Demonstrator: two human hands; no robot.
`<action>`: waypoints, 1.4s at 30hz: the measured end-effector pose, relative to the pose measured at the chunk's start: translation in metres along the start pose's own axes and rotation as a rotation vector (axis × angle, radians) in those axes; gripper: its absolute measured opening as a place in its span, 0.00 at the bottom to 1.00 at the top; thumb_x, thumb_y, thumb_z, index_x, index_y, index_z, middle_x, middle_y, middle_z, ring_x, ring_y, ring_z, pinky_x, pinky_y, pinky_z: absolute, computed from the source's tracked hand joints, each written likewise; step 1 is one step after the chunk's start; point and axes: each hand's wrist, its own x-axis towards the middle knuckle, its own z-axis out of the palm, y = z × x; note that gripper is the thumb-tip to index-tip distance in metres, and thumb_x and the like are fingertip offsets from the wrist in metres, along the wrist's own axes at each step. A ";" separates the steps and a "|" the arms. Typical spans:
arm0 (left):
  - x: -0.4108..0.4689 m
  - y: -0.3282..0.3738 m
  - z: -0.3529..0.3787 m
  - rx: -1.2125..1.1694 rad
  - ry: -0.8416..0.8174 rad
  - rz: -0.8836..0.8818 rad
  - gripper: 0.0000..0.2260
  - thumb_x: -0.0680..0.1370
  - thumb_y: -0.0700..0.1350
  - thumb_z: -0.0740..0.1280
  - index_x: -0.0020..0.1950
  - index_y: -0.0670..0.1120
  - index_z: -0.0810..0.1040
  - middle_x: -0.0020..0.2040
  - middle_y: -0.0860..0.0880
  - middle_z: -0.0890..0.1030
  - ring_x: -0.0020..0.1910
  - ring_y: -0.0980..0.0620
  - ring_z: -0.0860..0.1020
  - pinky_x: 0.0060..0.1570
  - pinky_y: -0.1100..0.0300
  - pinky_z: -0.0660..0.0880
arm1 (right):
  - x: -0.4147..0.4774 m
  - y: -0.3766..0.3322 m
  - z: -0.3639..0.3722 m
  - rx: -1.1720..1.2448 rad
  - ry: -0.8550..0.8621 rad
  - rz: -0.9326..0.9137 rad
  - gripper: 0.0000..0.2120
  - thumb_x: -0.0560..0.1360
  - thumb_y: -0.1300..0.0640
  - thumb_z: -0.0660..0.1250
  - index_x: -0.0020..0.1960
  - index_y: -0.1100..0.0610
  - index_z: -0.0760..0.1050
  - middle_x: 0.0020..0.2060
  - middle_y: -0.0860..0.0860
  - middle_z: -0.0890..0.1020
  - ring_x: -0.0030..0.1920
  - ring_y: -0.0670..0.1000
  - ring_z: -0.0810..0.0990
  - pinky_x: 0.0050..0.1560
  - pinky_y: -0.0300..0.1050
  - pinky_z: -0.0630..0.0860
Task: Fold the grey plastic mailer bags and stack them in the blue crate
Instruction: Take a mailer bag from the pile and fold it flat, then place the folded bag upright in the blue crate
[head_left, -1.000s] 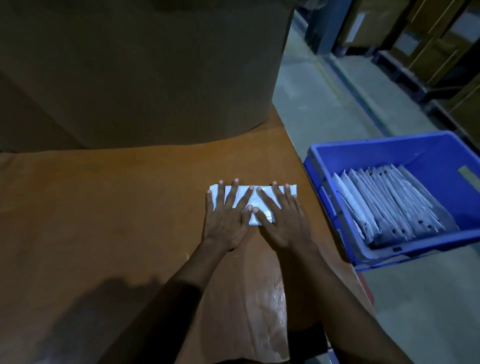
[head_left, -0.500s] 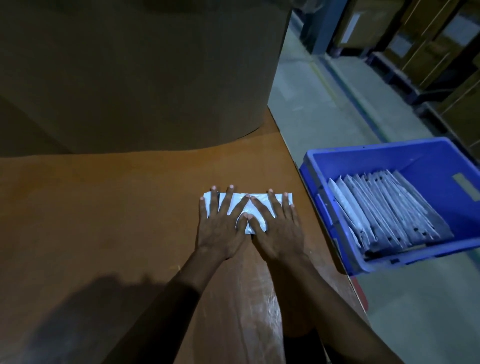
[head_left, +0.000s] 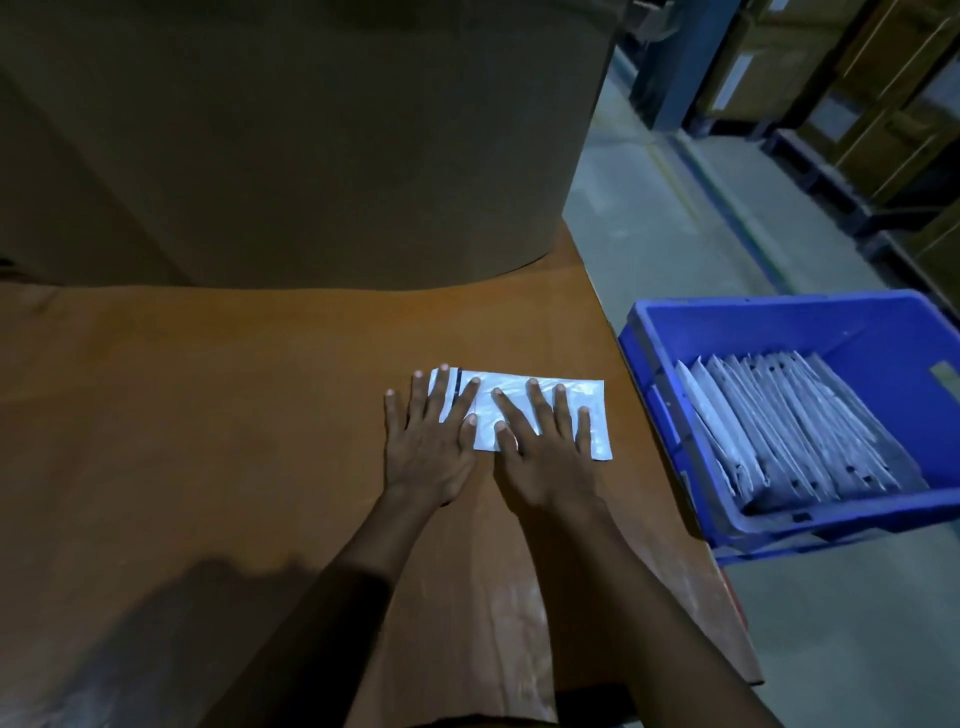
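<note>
A folded grey mailer bag (head_left: 597, 410) lies flat on the brown paper-covered table (head_left: 208, 415), near its right edge. Both my hands press on it palm down, fingers spread. My left hand (head_left: 428, 447) covers the bag's left end, with its outer fingers on the table. My right hand (head_left: 545, 447) lies across the bag's middle. Neither hand grips anything. Right of the table stands the blue crate (head_left: 779, 327), lower than the tabletop. It holds a leaning row of several folded grey mailer bags (head_left: 795, 426).
A large cardboard box (head_left: 291, 135) rises at the back of the table. Concrete floor (head_left: 675, 223) runs along the right side, with a blue rack post (head_left: 675, 57) and stacked cartons (head_left: 883, 93) behind the crate.
My hands have slid a little apart along the bag, so more of its right end shows. The view has shifted slightly.
</note>
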 end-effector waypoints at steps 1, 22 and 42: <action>0.000 0.001 0.000 0.005 -0.017 -0.005 0.26 0.85 0.58 0.41 0.84 0.60 0.50 0.85 0.49 0.49 0.83 0.42 0.47 0.78 0.34 0.44 | 0.002 0.001 -0.001 0.001 -0.043 0.016 0.24 0.84 0.38 0.43 0.80 0.29 0.45 0.83 0.42 0.44 0.82 0.49 0.35 0.79 0.57 0.31; 0.084 0.003 -0.082 -0.082 -0.464 0.251 0.40 0.56 0.59 0.86 0.64 0.58 0.74 0.59 0.51 0.71 0.64 0.48 0.64 0.59 0.53 0.64 | 0.058 0.036 -0.103 -0.029 -0.366 -0.065 0.53 0.62 0.36 0.83 0.80 0.40 0.60 0.75 0.52 0.68 0.76 0.58 0.64 0.77 0.64 0.54; 0.131 0.186 -0.178 -0.168 -0.027 0.749 0.04 0.76 0.48 0.73 0.49 0.50 0.85 0.44 0.49 0.84 0.46 0.48 0.78 0.45 0.51 0.69 | -0.036 0.161 -0.257 0.192 0.282 0.086 0.06 0.73 0.49 0.78 0.50 0.46 0.86 0.44 0.45 0.86 0.47 0.49 0.84 0.47 0.54 0.80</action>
